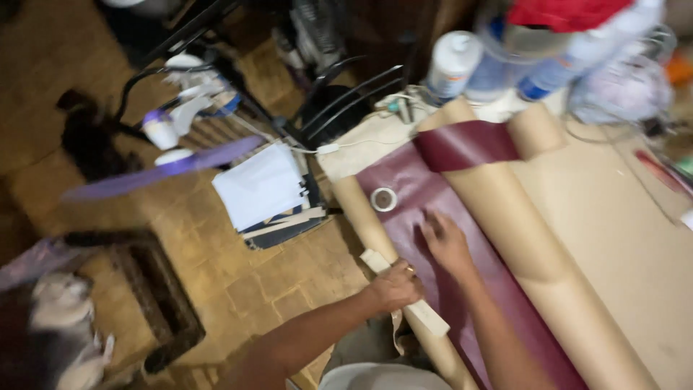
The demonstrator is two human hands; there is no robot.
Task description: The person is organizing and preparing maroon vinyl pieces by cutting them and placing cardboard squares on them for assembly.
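A maroon sheet (pixel 433 209) lies stretched on a table between two brown cardboard rolls, a thin one (pixel 361 209) at the table's left edge and a thick one (pixel 520 231) to the right. My left hand (pixel 395 286) grips a pale flat wooden stick (pixel 419 309) lying along the thin roll. My right hand (pixel 446 242) rests palm down on the maroon sheet, fingers spread. A small tape roll (pixel 384 198) sits on the sheet beyond my hands. The far end of the maroon sheet (pixel 469 143) folds over the thick roll.
Plastic bottles (pixel 451 65) and a red cloth (pixel 563 13) crowd the table's far end. The tan tabletop (pixel 621 231) extends right. On the brick floor to the left are a stack of papers (pixel 263 186), a purple fan blade (pixel 162 167), a black frame (pixel 155 289) and a cat (pixel 61 325).
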